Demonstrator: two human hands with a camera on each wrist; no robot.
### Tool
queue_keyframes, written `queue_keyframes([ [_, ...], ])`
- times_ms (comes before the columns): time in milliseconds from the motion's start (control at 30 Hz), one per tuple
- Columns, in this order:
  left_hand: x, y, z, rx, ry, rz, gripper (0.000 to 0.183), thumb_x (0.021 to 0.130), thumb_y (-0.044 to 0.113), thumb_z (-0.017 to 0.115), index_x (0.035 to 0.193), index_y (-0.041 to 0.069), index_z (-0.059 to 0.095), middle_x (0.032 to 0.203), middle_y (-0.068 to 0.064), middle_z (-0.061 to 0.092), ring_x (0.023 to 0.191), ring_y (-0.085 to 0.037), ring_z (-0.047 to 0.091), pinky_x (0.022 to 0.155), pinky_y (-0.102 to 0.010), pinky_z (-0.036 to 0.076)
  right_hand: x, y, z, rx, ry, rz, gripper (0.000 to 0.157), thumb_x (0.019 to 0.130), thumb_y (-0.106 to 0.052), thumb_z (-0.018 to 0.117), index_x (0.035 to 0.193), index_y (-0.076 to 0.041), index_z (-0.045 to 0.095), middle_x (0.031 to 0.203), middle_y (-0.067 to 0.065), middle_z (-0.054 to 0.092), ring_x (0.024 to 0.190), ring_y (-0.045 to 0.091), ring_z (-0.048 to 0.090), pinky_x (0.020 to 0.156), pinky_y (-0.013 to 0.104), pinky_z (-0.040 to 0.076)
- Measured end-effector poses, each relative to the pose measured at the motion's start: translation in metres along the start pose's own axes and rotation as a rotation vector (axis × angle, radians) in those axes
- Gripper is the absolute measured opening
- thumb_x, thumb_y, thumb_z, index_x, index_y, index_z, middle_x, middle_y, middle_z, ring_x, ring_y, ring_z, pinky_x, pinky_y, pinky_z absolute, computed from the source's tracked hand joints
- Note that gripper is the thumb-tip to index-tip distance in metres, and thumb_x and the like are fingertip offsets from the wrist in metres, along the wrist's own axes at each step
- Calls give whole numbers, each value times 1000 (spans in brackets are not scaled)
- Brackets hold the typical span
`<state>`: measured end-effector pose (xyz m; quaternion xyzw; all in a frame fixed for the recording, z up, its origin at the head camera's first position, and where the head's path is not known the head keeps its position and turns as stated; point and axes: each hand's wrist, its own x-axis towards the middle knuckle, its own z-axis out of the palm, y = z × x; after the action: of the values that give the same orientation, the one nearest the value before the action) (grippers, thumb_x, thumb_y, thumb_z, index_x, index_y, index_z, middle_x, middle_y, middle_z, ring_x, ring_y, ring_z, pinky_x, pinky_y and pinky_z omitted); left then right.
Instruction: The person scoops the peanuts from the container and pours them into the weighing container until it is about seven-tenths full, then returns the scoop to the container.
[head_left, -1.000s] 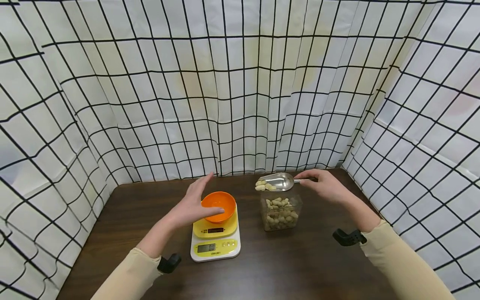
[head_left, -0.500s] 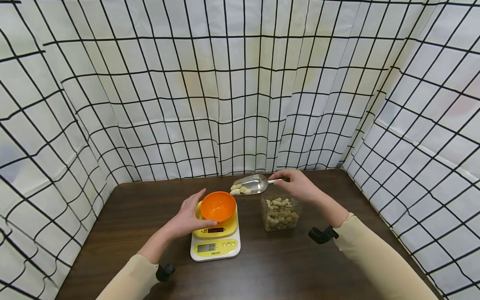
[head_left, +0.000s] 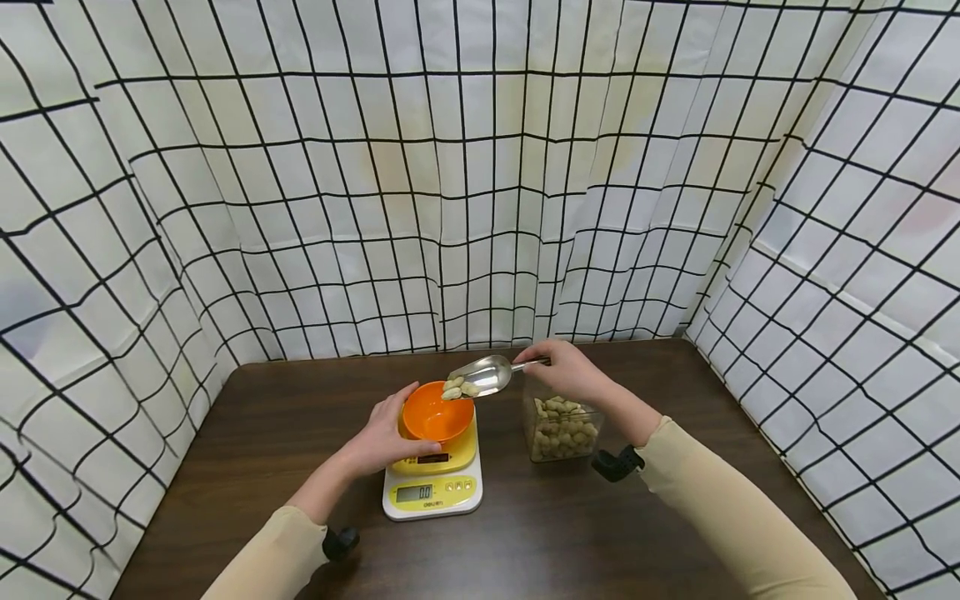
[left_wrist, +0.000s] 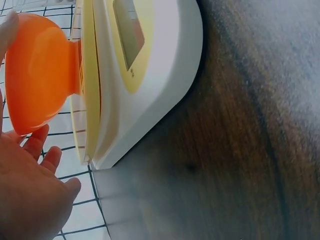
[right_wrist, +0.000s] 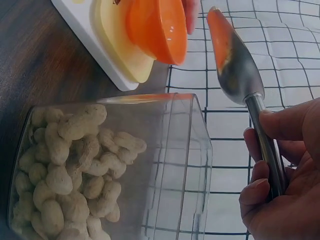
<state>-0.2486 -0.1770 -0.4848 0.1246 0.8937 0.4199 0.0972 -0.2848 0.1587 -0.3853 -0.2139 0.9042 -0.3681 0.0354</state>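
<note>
An orange bowl (head_left: 438,417) stands on the yellow platform of a kitchen scale (head_left: 433,492), whose display reads 0.0. My left hand (head_left: 375,437) holds the bowl from the left, thumb along its near side and fingers round the far side; the left wrist view shows the fingertips (left_wrist: 37,140) at its wall. My right hand (head_left: 566,367) grips the handle of a metal scoop (head_left: 491,375). Several peanuts in the shell (head_left: 453,388) lie at the scoop's front, over the bowl's far right rim. In the right wrist view the scoop (right_wrist: 240,70) is seen from its underside.
A clear plastic box (right_wrist: 175,150), partly filled with peanuts (head_left: 558,429), stands right of the scale, below my right forearm. The dark wooden table (head_left: 517,533) ends at a white curtain with black grid lines (head_left: 480,208) behind and at both sides.
My right hand has carried the scoop of peanuts leftward from above the box to the bowl's rim. My left hand has lowered and closed in around the bowl.
</note>
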Motion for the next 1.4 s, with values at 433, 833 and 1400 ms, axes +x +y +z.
queue_keyframes([
  [433,0,-1,1,8,18,-4,112,77,57,84,162,18,22,159,-15,31,142,-37,24,108,-66,37,4,-14,12,-318,80,-140,17,101,-13,65,112,-15,78,105,1,68,95,22,52,88,44,43],
  [833,-3,2,-1,6,19,17,116,79,54,85,164,15,17,164,-17,23,148,-41,14,111,-71,25,-5,-8,-3,-355,108,-162,17,102,-14,65,114,-17,77,110,0,72,101,22,58,88,42,46],
  [1400,-11,72,7,-39,-9,212,112,80,52,85,164,35,13,165,4,22,148,-29,24,112,-61,33,-49,22,-76,-323,223,-68,20,102,-16,65,118,-16,76,114,3,71,109,28,49,85,47,41],
])
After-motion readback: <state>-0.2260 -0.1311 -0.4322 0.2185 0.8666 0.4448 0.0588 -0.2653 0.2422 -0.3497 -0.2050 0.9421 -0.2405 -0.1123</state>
